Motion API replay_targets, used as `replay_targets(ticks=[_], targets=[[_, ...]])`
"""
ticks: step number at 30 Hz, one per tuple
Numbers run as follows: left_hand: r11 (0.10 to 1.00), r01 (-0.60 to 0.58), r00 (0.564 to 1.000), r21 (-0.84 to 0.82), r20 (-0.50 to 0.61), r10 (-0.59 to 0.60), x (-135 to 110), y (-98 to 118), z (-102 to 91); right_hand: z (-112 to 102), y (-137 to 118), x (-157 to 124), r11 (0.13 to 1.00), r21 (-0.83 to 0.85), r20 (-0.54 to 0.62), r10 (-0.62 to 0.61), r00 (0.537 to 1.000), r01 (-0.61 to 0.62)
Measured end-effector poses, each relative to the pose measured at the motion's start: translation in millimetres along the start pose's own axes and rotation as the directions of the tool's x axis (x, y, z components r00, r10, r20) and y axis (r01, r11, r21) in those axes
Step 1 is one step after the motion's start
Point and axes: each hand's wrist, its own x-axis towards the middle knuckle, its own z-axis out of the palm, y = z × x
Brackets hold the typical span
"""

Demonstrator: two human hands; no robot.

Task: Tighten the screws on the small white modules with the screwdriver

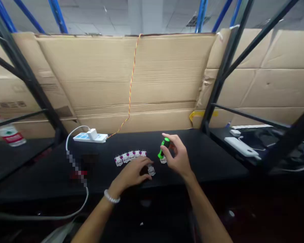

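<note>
My right hand (178,153) grips a short screwdriver (164,148) with a green and black handle between thumb and fingers, held tilted. Just below it a small white part (163,160) lies on the black table, partly hidden by the screwdriver. My left hand (134,170), with a pale beaded bracelet at the wrist, curves its thumb and fingertips around another small grey-white part (151,169), close to the tabletop. Behind that hand several small white parts with purple sides (131,155) stand in a curved row; the rightmost is beside my fingers.
A white power strip (90,136) with a plugged-in adapter sits at the back left, its white cable (67,143) looping forward. A twisted red-yellow wire (130,91) runs up the cardboard wall (167,74). Dark rack posts (219,81) flank the table (212,162).
</note>
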Motion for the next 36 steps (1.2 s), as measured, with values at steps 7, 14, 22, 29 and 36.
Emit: replay_targets(ticks=[7,14,22,29,36], targets=[[0.997,-0.062,0.997,-0.048,0.033,0.064,5.8,-2.0,7.9,3.3,0.0,-1.0,0.999,-0.035,0.027,0.0,1.0,0.001],[0.994,-0.072,0.997,-0.079,0.022,0.074,5.3,-5.8,10.0,6.4,-1.3,-3.1,0.999,-0.049,0.004,-0.008,1.0,0.008],[0.992,-0.079,0.997,-0.095,-0.011,0.078,1.1,-8.8,15.9,8.3,-5.4,-4.8,0.997,-0.07,0.008,-0.018,1.0,0.019],[0.99,-0.064,0.998,-0.127,-0.016,0.062,2.1,-5.9,15.3,8.8,-7.2,-4.6,0.997,-0.067,0.019,-0.023,1.0,0.024],[0.989,-0.061,0.998,-0.136,-0.022,0.059,2.0,-8.5,16.7,8.5,-7.5,-4.9,0.997,-0.071,0.011,-0.039,0.999,0.04]])
